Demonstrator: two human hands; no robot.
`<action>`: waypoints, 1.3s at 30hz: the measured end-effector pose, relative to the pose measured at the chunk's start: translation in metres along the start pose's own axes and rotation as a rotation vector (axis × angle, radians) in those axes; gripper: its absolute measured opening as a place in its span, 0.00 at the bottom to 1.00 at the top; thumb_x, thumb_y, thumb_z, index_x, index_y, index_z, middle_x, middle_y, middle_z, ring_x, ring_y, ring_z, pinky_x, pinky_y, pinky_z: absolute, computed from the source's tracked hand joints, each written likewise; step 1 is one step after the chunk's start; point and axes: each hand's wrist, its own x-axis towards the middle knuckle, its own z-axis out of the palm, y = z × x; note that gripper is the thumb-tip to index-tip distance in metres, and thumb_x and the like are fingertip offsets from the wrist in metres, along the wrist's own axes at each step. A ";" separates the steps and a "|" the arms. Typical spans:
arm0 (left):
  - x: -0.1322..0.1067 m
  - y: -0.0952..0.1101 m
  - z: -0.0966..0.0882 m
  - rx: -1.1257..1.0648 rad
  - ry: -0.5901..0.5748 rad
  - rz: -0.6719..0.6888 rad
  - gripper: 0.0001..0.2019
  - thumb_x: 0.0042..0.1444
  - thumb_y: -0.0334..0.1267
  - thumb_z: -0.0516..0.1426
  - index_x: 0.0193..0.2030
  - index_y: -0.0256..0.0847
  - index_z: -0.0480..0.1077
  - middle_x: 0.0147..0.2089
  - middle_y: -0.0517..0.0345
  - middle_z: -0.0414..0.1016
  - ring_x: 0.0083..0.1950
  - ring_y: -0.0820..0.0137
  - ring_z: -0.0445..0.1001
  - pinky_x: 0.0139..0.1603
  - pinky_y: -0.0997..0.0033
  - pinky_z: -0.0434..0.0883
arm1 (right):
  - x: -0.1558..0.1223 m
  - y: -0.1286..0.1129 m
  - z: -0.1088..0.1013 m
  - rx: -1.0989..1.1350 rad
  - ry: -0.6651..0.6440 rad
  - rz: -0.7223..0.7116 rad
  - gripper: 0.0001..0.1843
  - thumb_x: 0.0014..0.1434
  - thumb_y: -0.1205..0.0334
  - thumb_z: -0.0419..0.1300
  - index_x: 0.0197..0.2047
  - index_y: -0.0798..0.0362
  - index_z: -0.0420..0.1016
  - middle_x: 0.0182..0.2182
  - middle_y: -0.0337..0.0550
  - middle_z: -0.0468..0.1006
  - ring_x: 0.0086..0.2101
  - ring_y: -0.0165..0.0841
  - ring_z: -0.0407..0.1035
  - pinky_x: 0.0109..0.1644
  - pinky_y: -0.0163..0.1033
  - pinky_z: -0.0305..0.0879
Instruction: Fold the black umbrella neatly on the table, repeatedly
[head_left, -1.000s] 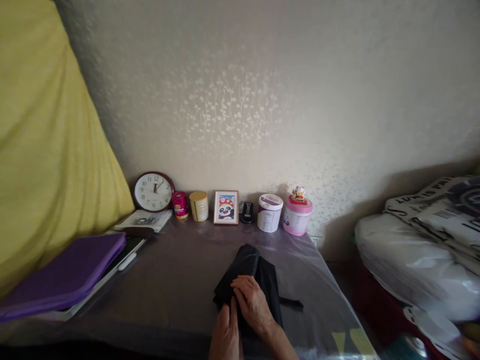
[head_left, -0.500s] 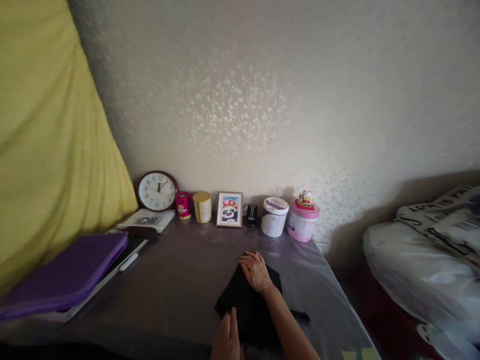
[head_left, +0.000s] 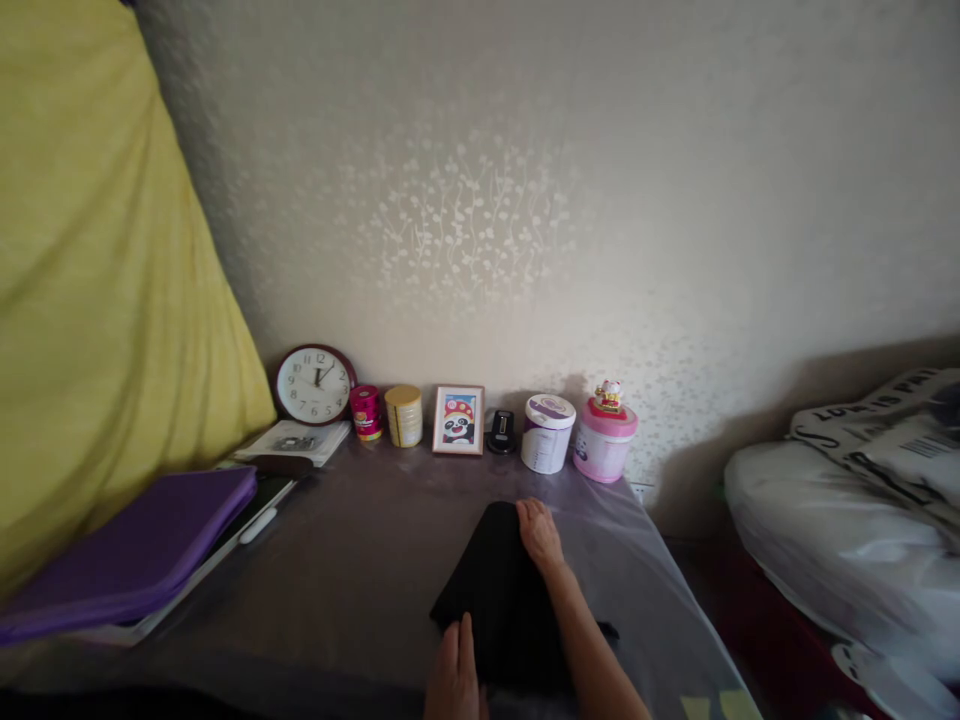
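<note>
We see a black cloth [head_left: 499, 590] lying flat on the desk [head_left: 360, 560], close to the near edge and a bit right of the middle. Our right hand [head_left: 540, 532] lies open and flat on the far right corner of the cloth, with the arm reaching along its right side. Our left hand [head_left: 454, 672] is open too, fingers straight, touching the near left part of the cloth at the desk's near edge. A thin black strap [head_left: 606, 631] pokes out from the cloth on the right, behind our arm.

Along the far edge of the desk, against the wall, stands a row of things. From left to right we see a round clock [head_left: 314, 384], a small pink tin [head_left: 366, 412], a yellow tin [head_left: 404, 415], a framed panda picture [head_left: 458, 420], a small black gadget [head_left: 502, 431], a white tub with a purple lid [head_left: 548, 433] and a pink tub [head_left: 604, 443] with a little cat figure [head_left: 608, 394] on top. They are well apart from the cloth.

At the left edge lies a purple folder [head_left: 127, 552], with a white pen [head_left: 256, 524] just beside it and a booklet [head_left: 292, 441] behind it. A yellow curtain [head_left: 90, 300] hangs on the left. Past the right edge of the desk sit big white bags [head_left: 840, 540].
</note>
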 end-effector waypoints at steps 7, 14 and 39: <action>-0.006 -0.009 0.005 0.005 0.058 0.129 0.32 0.49 0.26 0.45 0.64 0.26 0.45 0.64 0.39 0.52 0.65 0.60 0.53 0.62 0.64 0.55 | -0.064 0.046 -0.028 -0.029 0.110 0.226 0.18 0.57 0.61 0.44 0.43 0.58 0.71 0.40 0.55 0.75 0.43 0.40 0.69 0.49 0.42 0.62; -0.008 -0.014 0.009 -0.060 0.109 0.175 0.31 0.51 0.29 0.44 0.64 0.28 0.44 0.65 0.40 0.50 0.66 0.60 0.49 0.63 0.59 0.54 | -0.106 0.050 -0.029 0.249 0.148 0.331 0.18 0.51 0.53 0.49 0.36 0.52 0.74 0.35 0.50 0.79 0.38 0.41 0.72 0.42 0.42 0.65; -0.010 -0.001 -0.007 -0.050 0.105 0.116 0.29 0.51 0.27 0.43 0.63 0.22 0.45 0.63 0.37 0.51 0.64 0.61 0.53 0.62 0.64 0.55 | -0.088 -0.008 -0.055 0.939 0.069 0.435 0.30 0.38 0.44 0.63 0.40 0.59 0.75 0.20 0.38 0.72 0.24 0.33 0.67 0.26 0.34 0.61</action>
